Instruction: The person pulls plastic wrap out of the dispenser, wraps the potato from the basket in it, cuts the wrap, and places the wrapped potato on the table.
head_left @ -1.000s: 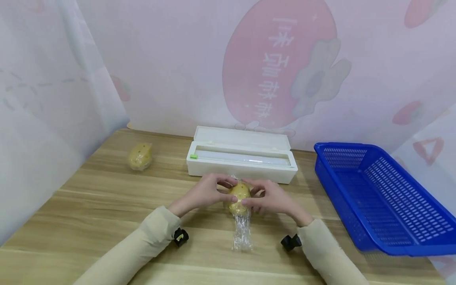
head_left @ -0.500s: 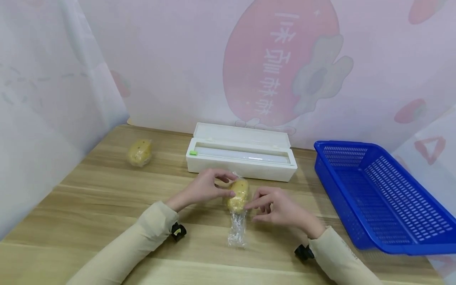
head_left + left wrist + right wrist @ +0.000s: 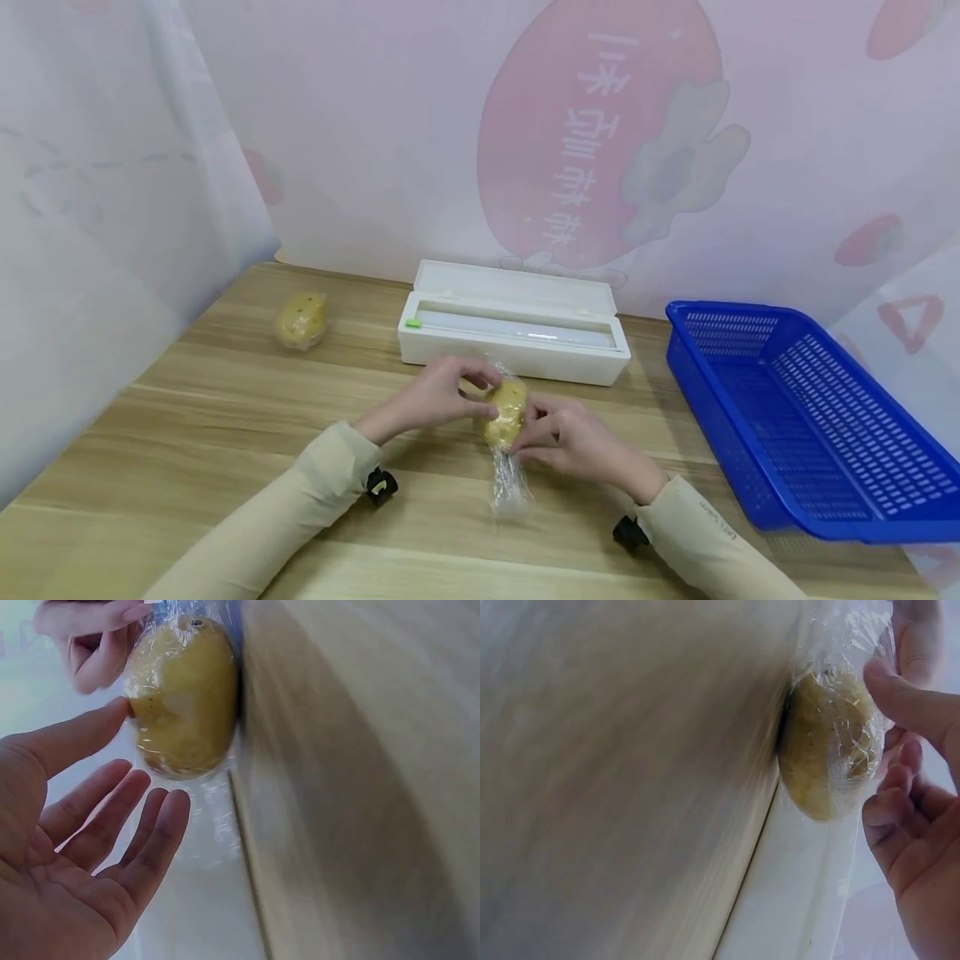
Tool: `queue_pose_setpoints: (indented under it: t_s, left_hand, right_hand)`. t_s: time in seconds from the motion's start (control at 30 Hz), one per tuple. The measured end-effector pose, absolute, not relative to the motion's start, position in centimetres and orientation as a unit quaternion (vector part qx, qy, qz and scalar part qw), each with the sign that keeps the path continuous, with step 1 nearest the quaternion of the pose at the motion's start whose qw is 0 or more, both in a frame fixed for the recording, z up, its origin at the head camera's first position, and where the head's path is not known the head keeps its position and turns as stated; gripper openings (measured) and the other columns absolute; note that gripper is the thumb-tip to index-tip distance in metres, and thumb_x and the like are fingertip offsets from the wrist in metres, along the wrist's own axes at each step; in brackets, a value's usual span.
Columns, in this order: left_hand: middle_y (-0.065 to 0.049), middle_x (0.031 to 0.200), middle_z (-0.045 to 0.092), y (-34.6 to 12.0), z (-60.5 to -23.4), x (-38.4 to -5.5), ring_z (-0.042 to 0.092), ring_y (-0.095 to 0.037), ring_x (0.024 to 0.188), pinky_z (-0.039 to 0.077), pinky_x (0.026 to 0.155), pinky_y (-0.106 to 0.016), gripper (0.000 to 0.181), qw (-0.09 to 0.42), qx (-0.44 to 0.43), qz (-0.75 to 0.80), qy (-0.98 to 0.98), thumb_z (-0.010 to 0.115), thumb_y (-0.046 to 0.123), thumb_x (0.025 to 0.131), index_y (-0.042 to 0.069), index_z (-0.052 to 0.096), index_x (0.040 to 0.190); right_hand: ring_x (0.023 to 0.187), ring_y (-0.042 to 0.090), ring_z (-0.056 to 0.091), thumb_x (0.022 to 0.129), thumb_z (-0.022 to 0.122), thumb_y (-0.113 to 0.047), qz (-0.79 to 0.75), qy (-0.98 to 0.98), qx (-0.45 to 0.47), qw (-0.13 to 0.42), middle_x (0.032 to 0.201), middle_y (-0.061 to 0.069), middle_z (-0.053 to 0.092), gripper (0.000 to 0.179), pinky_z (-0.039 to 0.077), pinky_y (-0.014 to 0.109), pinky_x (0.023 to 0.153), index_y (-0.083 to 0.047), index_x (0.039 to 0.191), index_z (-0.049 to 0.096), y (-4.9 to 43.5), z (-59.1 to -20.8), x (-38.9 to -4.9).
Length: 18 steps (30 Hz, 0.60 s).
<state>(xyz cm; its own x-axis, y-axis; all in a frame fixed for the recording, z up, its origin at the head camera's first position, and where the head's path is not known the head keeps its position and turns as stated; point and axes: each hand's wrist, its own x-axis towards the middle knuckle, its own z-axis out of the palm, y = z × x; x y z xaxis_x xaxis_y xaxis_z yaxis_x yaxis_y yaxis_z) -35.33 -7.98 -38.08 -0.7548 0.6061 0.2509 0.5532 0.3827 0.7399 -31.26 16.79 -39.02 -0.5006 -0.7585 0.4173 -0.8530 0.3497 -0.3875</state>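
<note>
A potato (image 3: 506,412) in clear plastic wrap lies on the table between the two hands. Loose wrap (image 3: 510,483) trails from its near end, and more sticks out at the far end. My left hand (image 3: 442,396) is at the potato's left side; in the left wrist view its thumb (image 3: 90,739) touches the potato (image 3: 184,697) while the other fingers spread loosely beyond its far end. My right hand (image 3: 577,437) pinches the wrap at the near right edge, close against the potato. In the right wrist view its thumb (image 3: 907,697) meets the film, with the remaining fingers bent.
Behind the hands stands a white cling film box (image 3: 513,354), lid raised, a roll inside and a green slider at its left end. Another wrapped potato (image 3: 302,320) lies at the back left. A blue plastic basket (image 3: 795,417) occupies the right side.
My right hand moved off the potato's side, back towards the person, then in to the wrap at the near end. The wrap tail now fans out. My left hand stayed by the potato.
</note>
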Motion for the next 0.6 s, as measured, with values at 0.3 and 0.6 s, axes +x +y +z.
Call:
queue_pose_setpoints:
  t_s: [0.3, 0.6]
  left_hand:
    - [-0.005, 0.124, 0.063, -8.3, -36.6, -34.5, 0.056, -0.021, 0.115, 0.053, 0.084, -0.032, 0.043, 0.018, 0.44, 0.342, 0.83, 0.087, 0.009, 0.074, 0.006, 0.07, 0.113]
    - [-0.005, 0.126, 0.06, -7.4, -36.4, -33.1, 0.051, -0.022, 0.12, 0.041, 0.101, -0.041, 0.06, -0.027, 0.467, 0.262, 0.844, 0.093, 0.041, 0.063, 0.014, 0.071, 0.113]
  right_hand:
    - [0.127, 0.024, 0.046, 0.093, 0.069, -0.012, 0.381, -0.842, 0.382, 0.023, 0.135, 0.005, 0.052, 0.011, 0.038, 0.051, 0.103, -0.02, 0.089, 0.064, 16.2, -38.4, -31.1]
    - [0.12, 0.031, 0.053, 0.091, 0.069, -0.004, 0.447, -0.845, 0.293, 0.005, 0.127, 0.007, 0.06, 0.013, 0.049, 0.049, 0.091, -0.013, 0.084, 0.064, 15.9, -38.1, -31.1]
